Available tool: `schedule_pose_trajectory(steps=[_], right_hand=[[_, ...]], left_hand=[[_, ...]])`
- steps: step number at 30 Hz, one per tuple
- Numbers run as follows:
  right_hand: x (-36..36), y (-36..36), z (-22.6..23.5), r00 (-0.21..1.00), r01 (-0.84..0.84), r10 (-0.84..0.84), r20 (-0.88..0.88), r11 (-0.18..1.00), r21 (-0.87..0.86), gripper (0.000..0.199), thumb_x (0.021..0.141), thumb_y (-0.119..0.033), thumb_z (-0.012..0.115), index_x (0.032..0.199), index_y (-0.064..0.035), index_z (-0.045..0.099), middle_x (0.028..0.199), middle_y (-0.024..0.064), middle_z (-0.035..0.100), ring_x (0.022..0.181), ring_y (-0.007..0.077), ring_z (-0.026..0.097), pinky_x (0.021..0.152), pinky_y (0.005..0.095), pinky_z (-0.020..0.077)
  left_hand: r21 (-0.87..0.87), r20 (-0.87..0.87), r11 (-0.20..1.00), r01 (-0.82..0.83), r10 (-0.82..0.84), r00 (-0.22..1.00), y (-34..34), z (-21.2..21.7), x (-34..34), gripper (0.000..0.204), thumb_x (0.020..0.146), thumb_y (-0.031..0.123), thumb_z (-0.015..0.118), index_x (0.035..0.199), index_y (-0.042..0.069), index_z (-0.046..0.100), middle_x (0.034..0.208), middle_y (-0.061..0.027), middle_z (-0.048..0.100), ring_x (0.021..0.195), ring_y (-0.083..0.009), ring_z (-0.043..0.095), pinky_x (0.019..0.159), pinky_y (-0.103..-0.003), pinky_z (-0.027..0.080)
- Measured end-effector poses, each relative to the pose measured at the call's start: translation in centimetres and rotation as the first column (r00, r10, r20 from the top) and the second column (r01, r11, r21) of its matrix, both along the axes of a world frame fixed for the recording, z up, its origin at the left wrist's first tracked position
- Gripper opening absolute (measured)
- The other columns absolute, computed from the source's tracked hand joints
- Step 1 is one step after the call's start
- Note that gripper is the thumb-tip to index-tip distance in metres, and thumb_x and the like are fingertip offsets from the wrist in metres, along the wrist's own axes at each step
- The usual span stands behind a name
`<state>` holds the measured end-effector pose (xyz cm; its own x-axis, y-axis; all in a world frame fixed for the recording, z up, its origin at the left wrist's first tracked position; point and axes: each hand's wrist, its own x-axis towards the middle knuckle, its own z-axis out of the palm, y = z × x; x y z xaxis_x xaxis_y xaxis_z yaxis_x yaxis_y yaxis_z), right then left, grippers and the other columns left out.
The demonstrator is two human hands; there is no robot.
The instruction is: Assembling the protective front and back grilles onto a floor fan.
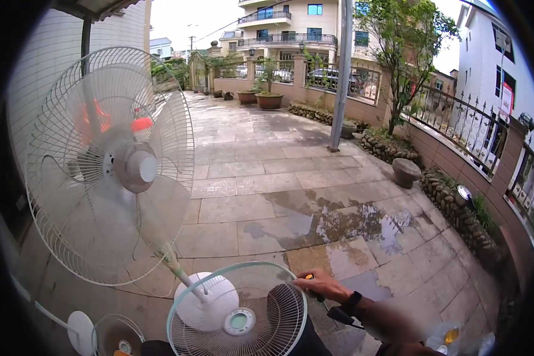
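Observation:
My right hand [325,286], with a dark watch on its wrist, is at the right rim of a round wire fan grille [237,305]. Its fingers are closed around a small tool with an orange and dark handle [310,276]; the working end is hidden. The grille has a pale green rim and a round hub badge at its centre, and lies over my dark-clothed legs. A dusty standing fan [139,166], with its blades and rear cage showing, leans at the left on a pole rising from a white round base [190,302]. My left hand is not visible.
A smaller fan cage [117,335] and another white base [82,332] are at the lower left. Wet patches [362,225] mark the paving. A metal post [342,77], a stone pot [406,172] and a stone-edged bed [457,207] stand right. Clear plastic items [451,337] lie lower right.

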<state>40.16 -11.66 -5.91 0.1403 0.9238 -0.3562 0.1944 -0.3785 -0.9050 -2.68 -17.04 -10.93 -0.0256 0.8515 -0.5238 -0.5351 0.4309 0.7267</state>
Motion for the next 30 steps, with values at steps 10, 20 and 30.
schedule_pose_trajectory(steps=[10, 20, 30], right_hand=[[0.7, 0.3, -0.2, 0.990, -0.052, 0.045, 0.137, 0.998, 0.047, 0.036, 0.092, -0.037, 0.068, 0.101, -0.0022, 0.071, 0.069, 0.0004, 0.059, 0.058, 0.0087, 0.053, 0.050, 0.0246, 0.0414], [1.0, 0.2, -0.6, 0.906, -0.167, 0.152, 0.396, 0.986, 0.003, 0.040, 0.085, -0.038, 0.063, 0.099, -0.0015, 0.073, 0.066, 0.0111, 0.067, 0.057, 0.0193, 0.065, 0.054, 0.0330, 0.0509], [1.1, -0.3, -1.4, 0.921, -0.131, 0.118, 0.371, 0.991, 0.012, 0.041, 0.085, -0.038, 0.063, 0.099, -0.0007, 0.072, 0.068, 0.0121, 0.067, 0.055, 0.0205, 0.063, 0.053, 0.0349, 0.0503]], left_hand=[[-0.008, 0.003, 1.000, 0.015, -0.015, 1.000, 1.0, -0.4, 0.3, 0.054, 0.087, -0.003, 0.056, 0.138, 0.006, 0.042, 0.114, -0.0184, 0.059, 0.096, -0.0350, 0.068, 0.079, -0.044, 0.062], [-0.104, -0.088, 0.991, 0.085, -0.094, 0.992, 0.7, 1.0, 0.5, 0.073, 0.091, 0.005, 0.053, 0.154, 0.013, 0.018, 0.122, -0.0240, 0.057, 0.103, -0.0385, 0.066, 0.082, -0.046, 0.061], [-0.048, -0.069, 0.995, 0.092, -0.095, 0.993, 0.7, 2.4, 1.2, 0.063, 0.091, 0.005, 0.051, 0.149, 0.007, 0.027, 0.122, -0.0258, 0.057, 0.104, -0.0395, 0.065, 0.086, -0.048, 0.060]])
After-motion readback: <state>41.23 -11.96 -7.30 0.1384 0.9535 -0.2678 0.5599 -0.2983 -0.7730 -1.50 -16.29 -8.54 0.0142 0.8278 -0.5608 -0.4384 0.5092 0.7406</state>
